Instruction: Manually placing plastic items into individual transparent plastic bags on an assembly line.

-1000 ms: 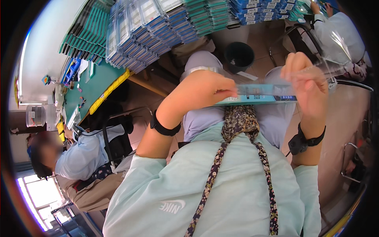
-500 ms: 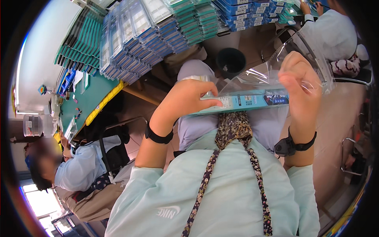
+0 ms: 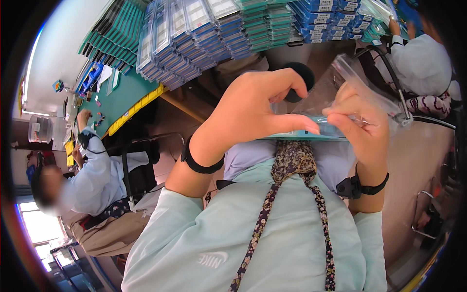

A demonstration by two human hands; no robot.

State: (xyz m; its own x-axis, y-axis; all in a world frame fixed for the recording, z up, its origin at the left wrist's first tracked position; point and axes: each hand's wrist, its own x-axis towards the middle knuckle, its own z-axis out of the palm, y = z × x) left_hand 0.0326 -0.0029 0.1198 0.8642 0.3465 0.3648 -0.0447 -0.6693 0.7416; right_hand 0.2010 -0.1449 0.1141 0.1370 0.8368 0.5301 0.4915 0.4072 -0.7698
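A flat teal printed package (image 3: pixel 335 131) lies across my lap, mostly hidden behind my hands. Clear plastic film (image 3: pixel 318 95), apparently its sleeve, rises from it toward the right. My right hand (image 3: pixel 362 112) pinches the film between thumb and fingers, and a crumpled part of it bunches around that hand. Over the package's left part is my left hand (image 3: pixel 248 107), its thumb stretched toward the right hand and its index finger curved above, with a gap between them. I see nothing gripped in it. Its other fingers are hidden.
Tall stacks of blue and clear flat cases (image 3: pixel 189 44) and green ones (image 3: pixel 265 29) stand ahead. A green table (image 3: pixel 129 90) with yellow edging is at left. One co-worker (image 3: pixel 104 175) sits at left, another (image 3: pixel 421 63) at far right. A dark bucket (image 3: pixel 304 78) stands beyond my hands.
My left hand has moved right, close to my right hand, and now covers much of the package. The right hand has drawn its fingers into a lower pinch on the film.
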